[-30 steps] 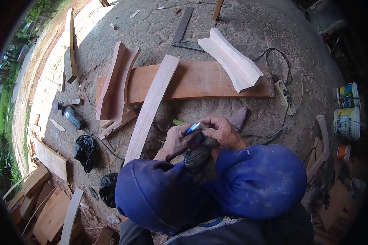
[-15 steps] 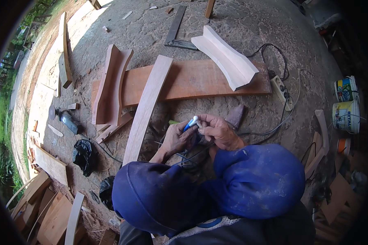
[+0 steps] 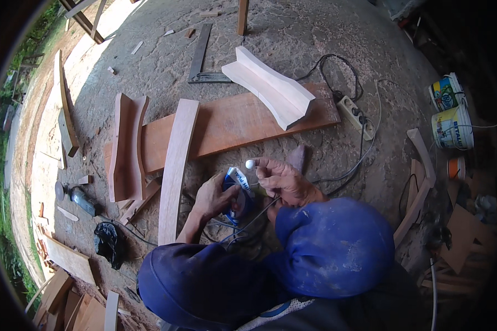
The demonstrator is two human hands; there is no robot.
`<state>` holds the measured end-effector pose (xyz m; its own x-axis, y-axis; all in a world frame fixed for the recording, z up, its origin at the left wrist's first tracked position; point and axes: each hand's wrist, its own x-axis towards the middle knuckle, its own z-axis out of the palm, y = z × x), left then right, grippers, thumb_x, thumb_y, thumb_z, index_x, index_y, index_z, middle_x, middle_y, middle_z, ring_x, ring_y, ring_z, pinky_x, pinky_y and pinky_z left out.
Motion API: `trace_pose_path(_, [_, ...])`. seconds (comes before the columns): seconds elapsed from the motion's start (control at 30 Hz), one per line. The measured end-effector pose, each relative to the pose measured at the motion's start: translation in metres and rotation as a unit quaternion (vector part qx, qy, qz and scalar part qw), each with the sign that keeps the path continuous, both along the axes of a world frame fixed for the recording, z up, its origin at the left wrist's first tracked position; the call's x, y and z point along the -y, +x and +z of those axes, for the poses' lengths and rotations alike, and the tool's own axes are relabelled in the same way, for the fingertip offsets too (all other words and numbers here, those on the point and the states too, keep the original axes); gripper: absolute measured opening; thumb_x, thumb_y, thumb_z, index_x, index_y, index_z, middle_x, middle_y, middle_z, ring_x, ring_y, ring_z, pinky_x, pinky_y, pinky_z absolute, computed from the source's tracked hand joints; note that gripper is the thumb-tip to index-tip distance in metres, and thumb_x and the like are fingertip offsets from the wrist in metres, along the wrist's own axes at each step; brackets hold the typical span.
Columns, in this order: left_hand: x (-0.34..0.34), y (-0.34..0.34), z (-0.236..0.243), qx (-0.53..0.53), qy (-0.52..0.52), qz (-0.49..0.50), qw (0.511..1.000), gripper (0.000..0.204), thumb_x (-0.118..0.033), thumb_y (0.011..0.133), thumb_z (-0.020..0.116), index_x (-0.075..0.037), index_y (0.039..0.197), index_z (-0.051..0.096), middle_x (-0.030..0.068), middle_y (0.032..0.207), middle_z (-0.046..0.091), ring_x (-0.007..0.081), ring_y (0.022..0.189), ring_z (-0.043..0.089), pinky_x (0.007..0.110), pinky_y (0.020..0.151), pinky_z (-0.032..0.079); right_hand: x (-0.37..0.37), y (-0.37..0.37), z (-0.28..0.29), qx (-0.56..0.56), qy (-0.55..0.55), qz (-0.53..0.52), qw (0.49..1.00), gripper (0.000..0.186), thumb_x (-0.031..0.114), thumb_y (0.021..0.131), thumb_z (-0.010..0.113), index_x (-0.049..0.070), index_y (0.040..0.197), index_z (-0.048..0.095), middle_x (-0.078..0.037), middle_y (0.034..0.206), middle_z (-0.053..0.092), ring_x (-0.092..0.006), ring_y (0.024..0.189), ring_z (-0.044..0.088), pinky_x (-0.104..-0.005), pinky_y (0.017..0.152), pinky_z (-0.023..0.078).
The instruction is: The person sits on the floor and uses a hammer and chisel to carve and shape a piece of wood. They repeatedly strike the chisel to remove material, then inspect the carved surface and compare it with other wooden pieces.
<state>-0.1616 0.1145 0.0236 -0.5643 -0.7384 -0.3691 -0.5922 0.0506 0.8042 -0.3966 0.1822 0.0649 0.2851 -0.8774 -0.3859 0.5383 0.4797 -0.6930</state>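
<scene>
My left hand (image 3: 211, 197) is closed round a soft blue and white packet (image 3: 237, 177), held low in front of me. Close by on its right, my right hand (image 3: 288, 183) has its index finger stretched out, with a smooth white blob of paste (image 3: 250, 164) on the fingertip. Its other fingers are loosely bent. A pale curved wooden strip (image 3: 178, 160) slants up from my left forearm, its far end over a reddish plank (image 3: 221, 129). Two curved, angled wooden pieces lie on the plank, a reddish one (image 3: 128, 149) at left and a paler one (image 3: 270, 88) at right.
A white power strip (image 3: 358, 117) with dark cords lies right of the plank. An angle grinder (image 3: 82, 199) and a black plastic bag (image 3: 110, 243) are at left. A carpenter's square (image 3: 200, 55) lies beyond; buckets (image 3: 451, 128) stand at far right. Wood offcuts fill the lower left.
The view has shifted, so the wood sits farther left and lower. My right hand has drawn away from the packet with the white blob on its fingertip; more of the packet now shows.
</scene>
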Motion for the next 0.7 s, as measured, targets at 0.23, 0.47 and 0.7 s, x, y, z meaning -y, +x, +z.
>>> trace_pose_path(0.23, [0.100,-0.003,0.090,0.071,-0.191,-0.137,0.970,0.047,-0.023,0.091,0.068,0.002,0.129,0.062,0.0217,0.121,0.066,0.0336,0.106,0.068,0.042,0.091,0.052,0.019,-0.093,0.013,-0.374,-0.188,-0.126,0.899,0.059,0.007,0.089,0.062,0.004,0.147,0.047,-0.002,0.097,0.057,-0.0071,0.073,0.054,-0.0234,0.063,0.046])
trace_pose_path(0.47, [0.182,-0.126,0.174,0.120,-0.339,-0.255,0.898,0.040,-0.013,0.096,0.062,-0.001,0.135,0.058,0.0224,0.120,0.066,0.0380,0.111,0.064,0.046,0.096,0.051,0.026,-0.108,0.008,-0.561,-0.192,-0.100,0.799,0.063,0.005,0.086,0.060,0.009,0.148,0.049,-0.009,0.094,0.060,-0.0144,0.074,0.059,-0.0305,0.071,0.052])
trace_pose_path(0.7, [0.185,-0.223,0.090,0.089,-0.359,-0.256,0.893,0.036,-0.033,0.101,0.051,-0.023,0.133,0.065,0.0086,0.140,0.060,0.0309,0.129,0.055,0.050,0.103,0.046,0.028,-0.110,-0.004,-0.526,-0.204,-0.094,0.821,0.065,0.005,0.087,0.058,0.010,0.151,0.046,-0.011,0.089,0.060,-0.0177,0.077,0.059,-0.0316,0.071,0.052])
